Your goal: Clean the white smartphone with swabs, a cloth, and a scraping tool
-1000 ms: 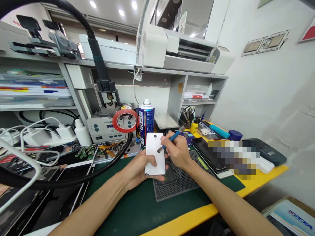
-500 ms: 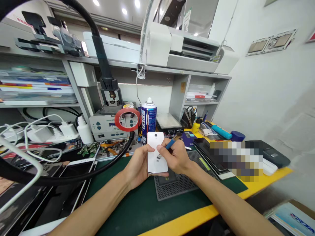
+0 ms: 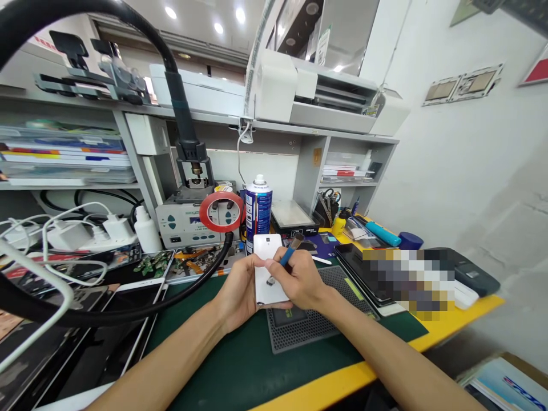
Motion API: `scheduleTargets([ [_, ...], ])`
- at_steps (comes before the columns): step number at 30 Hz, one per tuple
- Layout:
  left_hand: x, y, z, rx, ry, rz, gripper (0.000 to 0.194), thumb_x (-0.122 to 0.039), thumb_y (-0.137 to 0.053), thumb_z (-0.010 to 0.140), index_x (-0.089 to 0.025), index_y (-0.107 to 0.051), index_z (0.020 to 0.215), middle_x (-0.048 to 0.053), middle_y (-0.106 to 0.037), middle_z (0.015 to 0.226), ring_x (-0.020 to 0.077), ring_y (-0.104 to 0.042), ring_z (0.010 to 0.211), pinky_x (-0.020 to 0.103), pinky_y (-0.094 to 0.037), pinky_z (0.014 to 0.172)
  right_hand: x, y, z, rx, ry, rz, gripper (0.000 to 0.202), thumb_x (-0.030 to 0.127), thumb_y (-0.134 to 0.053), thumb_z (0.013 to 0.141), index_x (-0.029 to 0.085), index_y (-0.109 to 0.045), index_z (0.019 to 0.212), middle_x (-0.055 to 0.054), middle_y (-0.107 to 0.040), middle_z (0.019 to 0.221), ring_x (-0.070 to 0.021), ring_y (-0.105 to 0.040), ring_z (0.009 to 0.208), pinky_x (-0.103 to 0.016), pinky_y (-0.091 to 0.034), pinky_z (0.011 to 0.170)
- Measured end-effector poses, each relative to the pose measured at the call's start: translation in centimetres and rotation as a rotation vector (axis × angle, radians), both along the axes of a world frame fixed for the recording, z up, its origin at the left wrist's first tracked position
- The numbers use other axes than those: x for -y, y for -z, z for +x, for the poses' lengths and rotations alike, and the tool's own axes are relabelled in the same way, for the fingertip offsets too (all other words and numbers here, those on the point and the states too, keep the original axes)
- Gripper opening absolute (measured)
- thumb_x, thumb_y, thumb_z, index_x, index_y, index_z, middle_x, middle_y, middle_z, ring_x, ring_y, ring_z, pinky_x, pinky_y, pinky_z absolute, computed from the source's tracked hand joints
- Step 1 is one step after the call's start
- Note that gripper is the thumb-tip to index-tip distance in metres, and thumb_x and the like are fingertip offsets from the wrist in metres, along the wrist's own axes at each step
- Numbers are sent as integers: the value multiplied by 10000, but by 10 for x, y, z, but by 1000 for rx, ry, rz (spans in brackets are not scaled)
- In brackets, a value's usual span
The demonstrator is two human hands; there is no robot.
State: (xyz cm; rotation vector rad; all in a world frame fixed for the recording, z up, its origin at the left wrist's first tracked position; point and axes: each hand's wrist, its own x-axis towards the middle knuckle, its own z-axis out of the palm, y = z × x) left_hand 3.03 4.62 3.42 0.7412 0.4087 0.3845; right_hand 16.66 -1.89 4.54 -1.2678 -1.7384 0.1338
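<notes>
A white smartphone (image 3: 266, 285) stands nearly upright above the mat, its back with the camera facing me. My left hand (image 3: 240, 291) is closed around its left side and lower edge. My right hand (image 3: 302, 279) grips a slim blue-handled tool (image 3: 287, 257), tilted across the phone. The tool's upper end looks brush-like, and its small metal tip lies over the phone's lower back. Both thumbs meet near the middle of the phone. The phone's screen and the fingers behind it are hidden.
Under my hands lies a dark perforated pad (image 3: 299, 337) on a green mat (image 3: 222, 365). Behind the phone stands a blue spray can (image 3: 258, 205). A red ring on a black hose (image 3: 205, 212) hangs left of it. Dark phones or tablets (image 3: 359, 268) lie at right.
The phone and both hands shift slightly left and down in view, along with a small camera movement. The metal tip has moved a little down and left, now covering the phone's logo area.
</notes>
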Motion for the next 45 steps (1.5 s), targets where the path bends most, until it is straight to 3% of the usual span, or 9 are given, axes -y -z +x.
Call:
scheduleTargets([
  [5,-2,2,-1,5,15,6,427,-265,-514,787,-190,-561,1205,100,-679,931,295,-680,854,489,-556,743,-3,1,4,-27,70,8,308,275,-501,904,188,-431,617,19,-478,573,-111,-462,538,-246,-305,539],
  [12,-1,1,0,-18,-9,-7,440,-270,-534,764,-182,-564,1194,95,-682,903,264,-689,781,419,-565,712,-1,0,1,17,-2,-44,316,258,-498,901,190,-398,609,25,-464,575,-102,-448,529,-243,-297,539],
  [18,0,0,0,-12,-12,-13,430,-266,-534,761,-193,-565,1184,84,-687,889,254,-689,748,405,-567,691,0,0,0,6,54,1,304,273,-493,905,191,-408,625,21,-461,578,-107,-446,535,-244,-300,540],
  [24,0,0,1,-16,-22,-9,427,-246,-537,759,-183,-568,1180,80,-691,900,245,-692,750,392,-569,709,1,0,-1,58,-1,-52,329,275,-486,911,188,-409,603,18,-483,575,-103,-451,522,-242,-296,532],
  [31,-2,4,-1,13,11,1,464,-275,-534,784,-187,-539,1239,110,-689,974,295,-687,846,465,-564,730,-2,0,4,-12,109,25,312,277,-498,900,192,-405,615,20,-476,569,-108,-458,529,-241,-296,532],
  [37,-1,3,-1,10,-13,-8,462,-256,-551,774,-181,-542,1229,93,-696,946,261,-697,787,416,-568,735,0,-1,1,63,54,-66,315,259,-496,891,197,-381,604,28,-456,554,-105,-451,514,-238,-313,535],
  [45,0,3,1,14,-6,-5,479,-273,-541,776,-192,-529,1248,95,-686,956,266,-692,795,434,-571,727,-2,-1,2,14,132,13,306,295,-475,913,198,-397,633,7,-487,592,-115,-476,535,-236,-317,528],
])
